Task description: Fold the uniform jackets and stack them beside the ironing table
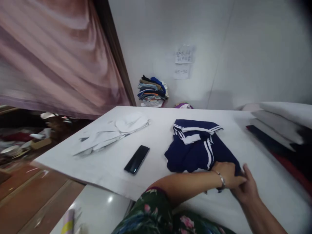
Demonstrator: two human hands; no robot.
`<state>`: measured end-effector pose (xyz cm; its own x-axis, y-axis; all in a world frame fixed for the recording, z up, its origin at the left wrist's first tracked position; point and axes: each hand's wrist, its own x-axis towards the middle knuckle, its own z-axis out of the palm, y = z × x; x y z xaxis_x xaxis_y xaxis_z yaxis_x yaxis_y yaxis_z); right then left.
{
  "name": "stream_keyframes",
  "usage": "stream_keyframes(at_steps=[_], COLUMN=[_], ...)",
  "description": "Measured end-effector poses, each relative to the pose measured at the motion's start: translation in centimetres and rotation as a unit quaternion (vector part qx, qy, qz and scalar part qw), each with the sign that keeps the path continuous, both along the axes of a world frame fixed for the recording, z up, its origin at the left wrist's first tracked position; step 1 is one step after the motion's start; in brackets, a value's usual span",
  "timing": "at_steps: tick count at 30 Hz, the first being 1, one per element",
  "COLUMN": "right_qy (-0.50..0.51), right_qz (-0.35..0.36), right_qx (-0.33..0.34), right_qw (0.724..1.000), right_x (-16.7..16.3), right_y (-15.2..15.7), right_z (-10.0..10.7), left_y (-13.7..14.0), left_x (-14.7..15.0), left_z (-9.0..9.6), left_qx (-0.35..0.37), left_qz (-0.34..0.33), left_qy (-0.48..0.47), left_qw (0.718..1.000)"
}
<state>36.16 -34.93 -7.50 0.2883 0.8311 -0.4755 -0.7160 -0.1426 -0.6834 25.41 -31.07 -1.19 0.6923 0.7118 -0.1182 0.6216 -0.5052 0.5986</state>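
Note:
A navy blue garment (190, 154) with white stripes lies partly folded and rumpled on the white table (156, 175). My left hand (226, 175), with a bracelet at the wrist, has its fingers curled on the garment's near right part. Right beside it, my right hand (247, 188) pinches the garment's right corner, and the two hands touch. The fabric between my fingers is mostly hidden. To the left of the garment lies a black phone (136, 159). Farther left, a crumpled white garment (114, 133) is spread on the tabletop.
Stacked folded fabrics (280, 130) run along the table's right side. Beyond the far edge stands a pile of folded clothes (152, 89) against the wall. Paper notes (183, 61) hang there. A pink curtain (60, 58) drapes at the left, above a cluttered floor.

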Motion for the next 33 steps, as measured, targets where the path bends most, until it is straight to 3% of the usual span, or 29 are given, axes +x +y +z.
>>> stream_keyframes(at_steps=[3,7,10,13,18,22,27,33], right_qy=[0.07,0.082,0.062,0.034,0.019,0.057,0.073,0.122], right_qz=[0.09,0.091,0.069,0.068,0.07,0.068,0.116,0.148], right_qx=[-0.033,-0.017,0.036,0.072,0.107,0.093,0.034,-0.003], right_qw=[0.993,0.992,0.995,0.994,0.992,0.992,0.99,0.981], right_x=[-0.5,-1.0,-1.3,-1.4,-1.2,-0.9,-1.0,-1.4], right_y=[-0.1,-0.2,-0.1,0.0,-0.4,-0.8,-1.1,-1.2], right_z=[1.1,1.5,1.4,1.3,1.4,1.7,2.2,2.8], left_y=[-2.4,-2.3,-0.1,2.2,3.6,4.8,7.7,10.2], left_x=[-0.7,-3.9,-7.6,-11.1,-14.0,-14.2,-12.0,-9.3], left_z=[-0.2,2.1,3.4,2.8,-0.2,0.2,1.9,0.7], left_qx=[0.04,0.079,0.136,0.183,0.104,0.049,0.146,0.119], left_qz=[-0.013,-0.05,0.058,0.181,0.228,0.221,0.205,0.136], left_qy=[0.01,-0.059,-0.108,-0.047,0.064,0.087,0.167,0.231], left_qw=[0.999,0.994,0.983,0.965,0.966,0.97,0.953,0.956])
